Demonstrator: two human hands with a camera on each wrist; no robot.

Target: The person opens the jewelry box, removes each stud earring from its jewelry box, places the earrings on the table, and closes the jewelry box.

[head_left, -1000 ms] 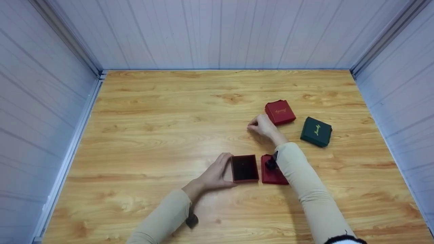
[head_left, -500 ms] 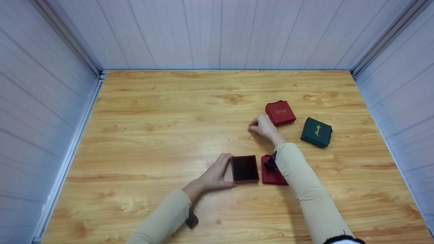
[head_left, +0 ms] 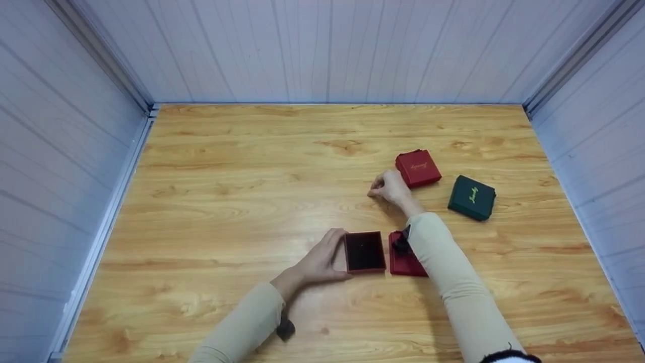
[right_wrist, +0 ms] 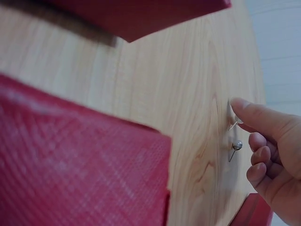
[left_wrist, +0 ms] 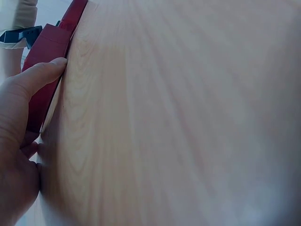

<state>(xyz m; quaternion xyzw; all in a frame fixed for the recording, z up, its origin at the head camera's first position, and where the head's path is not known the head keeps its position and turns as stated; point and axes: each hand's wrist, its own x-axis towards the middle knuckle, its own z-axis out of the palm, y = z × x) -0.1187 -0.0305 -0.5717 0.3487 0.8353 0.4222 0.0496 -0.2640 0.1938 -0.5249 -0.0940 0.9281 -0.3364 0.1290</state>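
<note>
My left hand [head_left: 320, 259] grips an open red jewelry box [head_left: 347, 253] at its left side, with the thumb [left_wrist: 44, 75] along the near wall. The box has a dark lining. A red lid [head_left: 409, 264] lies just right of it, partly hidden under my right sleeve. Farther up the table, my right hand [head_left: 394, 187] is lowered to the wood. In the right wrist view its thumb and forefinger pinch a small stud earring [right_wrist: 234, 125], partly covered by the fingertips. A second stud earring [right_wrist: 237, 145] with a silvery ball lies close beside those fingers.
A closed red jewelry box [head_left: 419, 168] sits right behind my right hand. To its right is a dark green jewelry box [head_left: 472, 197] with gold lettering. White panel walls [head_left: 327, 50] bound the wooden table [head_left: 227, 166] at the back and sides.
Both hands and all the boxes stay essentially in place. Only the fingertips of my right hand shift slightly at the table, and the whole view drifts a little.
</note>
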